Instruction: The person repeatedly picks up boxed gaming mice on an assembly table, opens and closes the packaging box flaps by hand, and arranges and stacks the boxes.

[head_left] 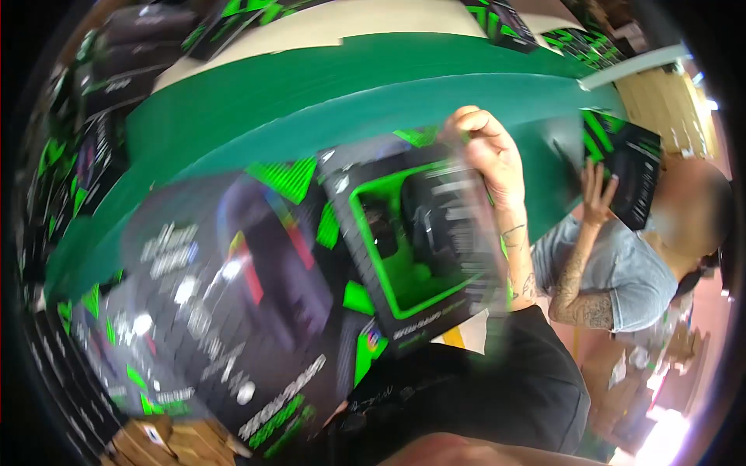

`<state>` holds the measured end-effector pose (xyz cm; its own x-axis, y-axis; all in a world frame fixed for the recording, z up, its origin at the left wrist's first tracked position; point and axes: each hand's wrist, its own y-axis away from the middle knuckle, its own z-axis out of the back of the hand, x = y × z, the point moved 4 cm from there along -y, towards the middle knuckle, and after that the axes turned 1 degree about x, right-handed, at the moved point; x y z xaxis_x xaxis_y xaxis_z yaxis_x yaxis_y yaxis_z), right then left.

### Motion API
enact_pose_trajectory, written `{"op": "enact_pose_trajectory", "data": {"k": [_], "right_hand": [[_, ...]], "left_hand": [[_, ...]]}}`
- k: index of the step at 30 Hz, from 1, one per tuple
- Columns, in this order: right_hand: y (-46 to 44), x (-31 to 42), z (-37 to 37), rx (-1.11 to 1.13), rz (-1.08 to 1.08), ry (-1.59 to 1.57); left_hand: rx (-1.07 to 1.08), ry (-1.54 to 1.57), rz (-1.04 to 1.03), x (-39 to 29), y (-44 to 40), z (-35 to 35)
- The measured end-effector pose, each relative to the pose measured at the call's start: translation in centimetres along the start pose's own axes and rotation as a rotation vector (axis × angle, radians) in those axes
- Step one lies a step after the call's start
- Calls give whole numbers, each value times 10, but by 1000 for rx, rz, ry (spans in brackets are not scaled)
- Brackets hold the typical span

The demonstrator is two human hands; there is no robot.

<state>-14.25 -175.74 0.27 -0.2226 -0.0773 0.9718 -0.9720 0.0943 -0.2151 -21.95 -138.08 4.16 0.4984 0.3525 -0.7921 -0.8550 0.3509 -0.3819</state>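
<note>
My right hand is closed at the upper right corner of a black and green display box, its fingers curled over the edge. Through the box's green-framed window, a dark rounded product shows. Motion and glare smear the box's right side. To the left, close to me, a large dark printed panel carries a product picture, pale lettering and green patches. I cannot tell whether it is the box's cover flap. My left hand is out of sight; only a sliver of skin shows below the panel.
A green work surface curves behind the box. More black and green boxes stand along the left and far edge. At the right, a co-worker in a grey shirt holds a similar box. Brown cartons lie beyond.
</note>
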Motion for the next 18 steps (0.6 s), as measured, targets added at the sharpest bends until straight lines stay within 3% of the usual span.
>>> {"op": "enact_pose_trajectory", "data": {"k": [3, 6, 11, 15, 18], "right_hand": [[-5, 9, -12, -8, -60, 43], [-8, 3, 2, 72, -66, 76], [-8, -1, 14, 37, -82, 99], [-11, -7, 24, 15, -90, 63], [-18, -12, 28, 11, -94, 54]], "left_hand": [[136, -154, -272, -17, -18, -11], [425, -256, -241, -51, -43, -34], [233, -426, -405, -53, -31, -82], [125, -359, -192, -51, -30, -72], [162, -416, -229, -51, -43, -67]]}}
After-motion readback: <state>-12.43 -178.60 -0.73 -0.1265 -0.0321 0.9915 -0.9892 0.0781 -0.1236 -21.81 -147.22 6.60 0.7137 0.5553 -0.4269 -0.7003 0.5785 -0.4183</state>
